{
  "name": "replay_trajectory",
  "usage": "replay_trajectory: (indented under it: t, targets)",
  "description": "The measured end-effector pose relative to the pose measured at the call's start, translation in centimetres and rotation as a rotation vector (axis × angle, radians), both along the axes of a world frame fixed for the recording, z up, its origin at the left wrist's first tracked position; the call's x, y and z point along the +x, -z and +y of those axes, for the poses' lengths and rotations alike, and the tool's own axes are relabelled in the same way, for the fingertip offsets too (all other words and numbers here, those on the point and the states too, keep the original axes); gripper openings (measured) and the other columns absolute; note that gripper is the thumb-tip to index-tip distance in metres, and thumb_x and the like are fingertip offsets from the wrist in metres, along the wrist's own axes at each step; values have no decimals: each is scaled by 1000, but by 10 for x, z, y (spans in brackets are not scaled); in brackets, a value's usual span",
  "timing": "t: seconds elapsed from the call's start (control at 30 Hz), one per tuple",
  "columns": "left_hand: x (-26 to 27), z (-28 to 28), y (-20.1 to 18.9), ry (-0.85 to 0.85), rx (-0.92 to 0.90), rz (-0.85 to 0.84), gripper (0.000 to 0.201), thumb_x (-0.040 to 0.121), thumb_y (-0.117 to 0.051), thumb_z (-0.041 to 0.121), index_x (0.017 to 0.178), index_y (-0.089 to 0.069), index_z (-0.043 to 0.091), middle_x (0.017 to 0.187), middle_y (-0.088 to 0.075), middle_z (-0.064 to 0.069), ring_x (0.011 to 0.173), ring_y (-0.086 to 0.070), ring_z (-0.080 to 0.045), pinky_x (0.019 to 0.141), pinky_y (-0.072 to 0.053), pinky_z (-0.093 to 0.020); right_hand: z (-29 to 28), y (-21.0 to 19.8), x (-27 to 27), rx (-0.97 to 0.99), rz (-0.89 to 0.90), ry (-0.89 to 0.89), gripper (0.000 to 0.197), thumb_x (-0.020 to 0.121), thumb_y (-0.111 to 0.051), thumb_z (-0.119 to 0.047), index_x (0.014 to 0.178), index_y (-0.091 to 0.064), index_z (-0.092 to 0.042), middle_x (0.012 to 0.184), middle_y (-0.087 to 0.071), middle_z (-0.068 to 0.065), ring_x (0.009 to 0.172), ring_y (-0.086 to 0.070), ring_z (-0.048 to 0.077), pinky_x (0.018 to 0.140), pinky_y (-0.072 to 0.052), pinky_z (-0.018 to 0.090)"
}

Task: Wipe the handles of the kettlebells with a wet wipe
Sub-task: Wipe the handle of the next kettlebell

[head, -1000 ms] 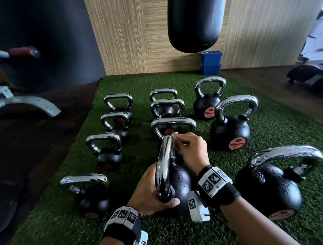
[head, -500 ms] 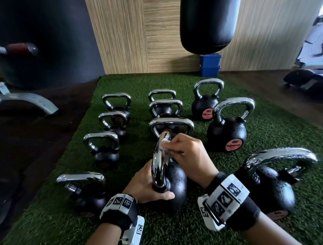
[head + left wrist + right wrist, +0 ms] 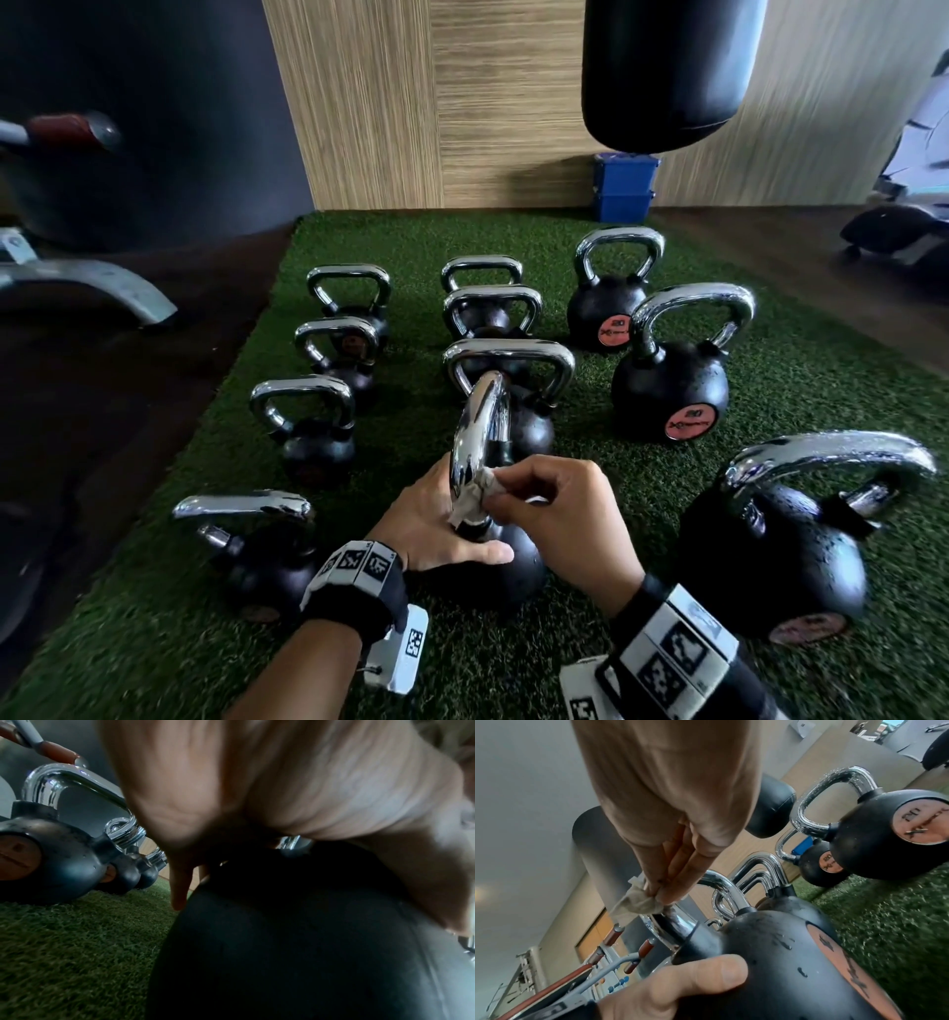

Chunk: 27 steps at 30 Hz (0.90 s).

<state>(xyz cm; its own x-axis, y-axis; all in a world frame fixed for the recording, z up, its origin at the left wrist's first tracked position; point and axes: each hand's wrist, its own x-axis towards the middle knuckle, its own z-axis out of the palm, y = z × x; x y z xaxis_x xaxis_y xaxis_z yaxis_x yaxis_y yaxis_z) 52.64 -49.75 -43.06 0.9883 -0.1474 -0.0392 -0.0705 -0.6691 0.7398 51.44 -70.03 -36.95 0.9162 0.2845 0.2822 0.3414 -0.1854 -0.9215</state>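
1. My right hand (image 3: 560, 519) pinches the wet wipe (image 3: 475, 496) between fingertips and thumb and presses it against the near lower part of the chrome handle (image 3: 480, 437) of the kettlebell (image 3: 506, 570) at 6 o'clock on the green turf (image 3: 821, 390).
2. In the right wrist view the wipe (image 3: 635, 902) sits bunched at my fingertips (image 3: 672, 894), touching the handle (image 3: 721, 888) just above where it enters the black ball (image 3: 782, 959).
3. My left hand (image 3: 436, 524) rests on the ball's left side, thumb laid across its top near the base of the handle; the fingers reach down the far side, loosely bent, and I cannot tell how firmly they hold.
4. Directly behind, at 12 o'clock, another kettlebell (image 3: 513, 380) stands very close, its handle crossing just past the top of the one I am wiping.
5. At 3 o'clock a big kettlebell (image 3: 780, 545) stands near my right wrist; droplets show on its handle.
6. At 9 o'clock a small kettlebell (image 3: 257, 550) stands beside my left wrist, with a column of three more beyond it.
7. At 1 o'clock stand two with red labels (image 3: 688, 421); a black punching bag (image 3: 667, 72) hangs above a blue box (image 3: 624, 187) by the wood wall.
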Motion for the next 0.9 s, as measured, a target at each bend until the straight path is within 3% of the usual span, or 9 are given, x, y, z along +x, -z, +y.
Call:
replay_trajectory:
  t: [0.13, 0.23, 0.4, 0.5, 0.6, 0.63, 0.7, 0.8, 0.9]
  targets:
    - [-5, -1, 4, 4, -34, -88, 107, 43, -82, 85, 138, -45, 52, 131, -57, 34, 121, -54, 15, 108, -47, -26, -1, 13, -5, 43, 32, -33, 16, 75, -86, -14, 88, -81, -23, 84, -78, -8, 79, -75, 11, 77, -62, 37]
    - [-10, -2, 6, 16, 13, -146, 113, 45, -82, 83, 143, -44, 43, 139, -52, 27, 129, -47, 12, 113, -43, -28, -5, 26, -8, -6, 26, -46, 12, 76, -86, -18, 86, -81, -23, 83, -76, -8, 78, -73, 8, 75, -58, 27]
    - [-23, -8, 8, 36, -123, -205, 104, 52, -96, 52, 132, -32, 65, 132, -60, 16, 124, -58, 1, 105, -52, -36, -16, 29, -2, -205, -59, -154, 13, 82, -81, -22, 94, -80, -26, 89, -70, -11, 83, -69, 6, 77, -56, 25]
    - [-25, -8, 11, 23, -138, -219, 109, 52, -98, 50, 138, -32, 57, 137, -58, 12, 130, -55, -4, 110, -49, -41, -15, 21, 12, -344, -41, -253, 17, 86, -77, -17, 99, -79, -28, 92, -68, -12, 85, -66, 1, 80, -55, 23]
    - [-22, -6, 15, 39, -135, -224, 111, 52, -98, 53, 142, -34, 47, 138, -58, 11, 131, -55, -5, 111, -47, -39, -9, 12, 25, -444, -40, -360, 18, 90, -71, -11, 99, -79, -24, 85, -64, -14, 79, -62, -6, 71, -47, 12]
    - [-22, -5, 16, 44, -133, -231, 110, 52, -98, 54, 143, -36, 45, 137, -58, 11, 130, -55, -5, 111, -47, -37, -7, 9, 28, -465, -48, -406, 17, 91, -69, -9, 98, -79, -22, 85, -65, -13, 79, -63, -4, 70, -47, 15]
    - [-21, -5, 18, 64, -128, -229, 105, 53, -97, 55, 141, -42, 38, 129, -63, 12, 124, -60, -6, 107, -49, -31, -5, 2, 32, -437, -45, -495, 13, 93, -67, -7, 94, -78, -12, 91, -68, -3, 85, -67, 12, 76, -55, 32]
    - [-20, -6, 22, 85, -184, -214, 98, 58, -99, 45, 138, -45, 27, 110, -72, 9, 102, -72, -10, 88, -55, -17, -6, -6, 35, -331, 18, -574, 14, 94, -65, -4, 103, -76, -1, 108, -68, 12, 99, -68, 32, 88, -56, 49]
    - [-18, -6, 23, 60, -186, -240, 107, 54, -100, 46, 142, -42, 31, 117, -69, 8, 110, -69, -12, 96, -55, -30, -1, -8, 39, -335, 96, -635, 17, 94, -62, 2, 106, -72, 7, 114, -66, 23, 102, -66, 44, 91, -52, 62]
